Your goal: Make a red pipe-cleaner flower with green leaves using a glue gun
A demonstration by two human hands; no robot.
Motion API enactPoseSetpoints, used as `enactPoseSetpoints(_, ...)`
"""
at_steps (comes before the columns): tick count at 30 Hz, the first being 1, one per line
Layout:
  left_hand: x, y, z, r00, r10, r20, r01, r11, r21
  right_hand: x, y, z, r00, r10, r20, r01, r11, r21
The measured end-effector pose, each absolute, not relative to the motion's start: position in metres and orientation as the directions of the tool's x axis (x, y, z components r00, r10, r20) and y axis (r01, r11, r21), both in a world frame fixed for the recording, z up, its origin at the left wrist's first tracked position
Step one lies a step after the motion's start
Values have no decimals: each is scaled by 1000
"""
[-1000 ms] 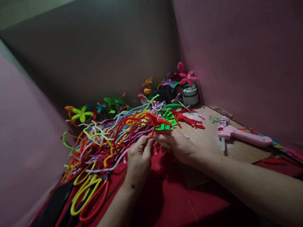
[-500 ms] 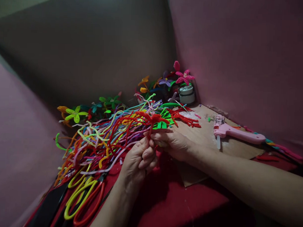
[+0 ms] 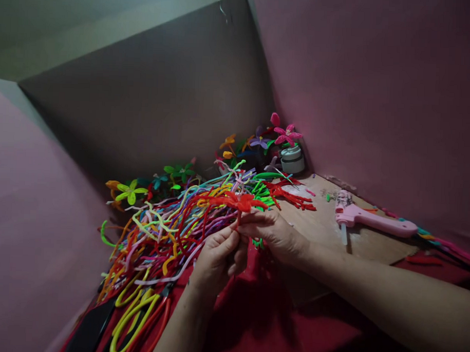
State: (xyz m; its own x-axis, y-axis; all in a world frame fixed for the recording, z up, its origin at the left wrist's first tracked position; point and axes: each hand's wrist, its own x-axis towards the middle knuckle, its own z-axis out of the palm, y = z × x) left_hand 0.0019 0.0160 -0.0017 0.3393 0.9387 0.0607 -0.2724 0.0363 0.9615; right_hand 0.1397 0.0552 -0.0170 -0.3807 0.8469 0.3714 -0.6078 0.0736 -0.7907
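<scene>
As L hand (image 3: 217, 255) & R hand (image 3: 275, 234) pinch red flower (image 3: 239, 202) by stem, pipe-cleaner pile (image 3: 167, 220) just behind

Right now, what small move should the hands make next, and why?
Probably a small twist by the left hand while the right hand steadies: both pinch the red flower just under its spread petals, so the work seems to be at that join.

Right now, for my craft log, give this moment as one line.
held: red pipe-cleaner flower | left hand: pinches its stem | right hand: pinches its stem | nearby: pipe-cleaner pile, pink glue gun
</scene>
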Motion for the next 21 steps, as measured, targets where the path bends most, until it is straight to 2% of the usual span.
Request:
enactPoseSetpoints(5, -6, 19, -4, 270, 959, 88, -217, -29, 976, 141, 47, -12, -420, 814, 402, -554, 121, -824)
enactPoseSetpoints(10, -9, 19, -4, 239, 967, 83, -208, -32, 978, 142, 38, -5, -290, 834, 470, -522, 274, -808)
enactPoseSetpoints(15, -7, 20, -7, 252, 964, 89, -205, -37, 978, 143, 36, -7, -260, 823, 505, -388, 389, -835)
enactPoseSetpoints(21, -4, 21, -9, 197, 977, 87, -185, -50, 981, 141, 38, -16, -225, 743, 630, -194, 599, -777)
